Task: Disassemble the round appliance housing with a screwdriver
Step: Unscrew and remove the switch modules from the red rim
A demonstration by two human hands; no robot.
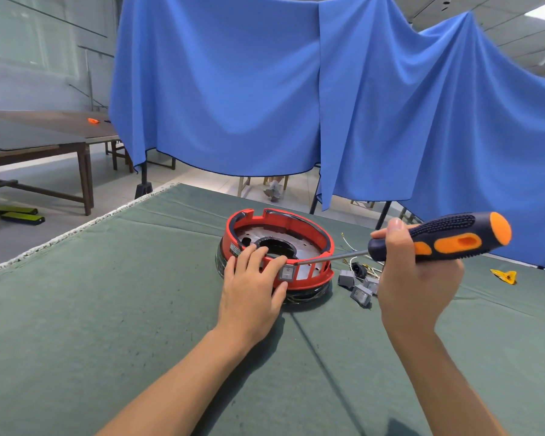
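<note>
A round red housing [309, 234] with a black lower ring and a metal plate inside sits on the green cloth table [139, 309]. My left hand [252, 284] holds its near rim, fingers over the edge and thumb against the side, beside a grey rocker switch [287, 273] set in the red wall. My right hand [419, 278] grips a screwdriver [444, 239] with a dark blue and orange handle. Its thin shaft points left, and the tip touches the rim just above the switch.
Several loose grey switches [361, 294], a black connector [359, 268] and thin wires lie right of the housing. A yellow scrap [505, 275] lies at far right. A blue curtain [296, 89] hangs behind the table; wooden tables [44, 143] stand at left.
</note>
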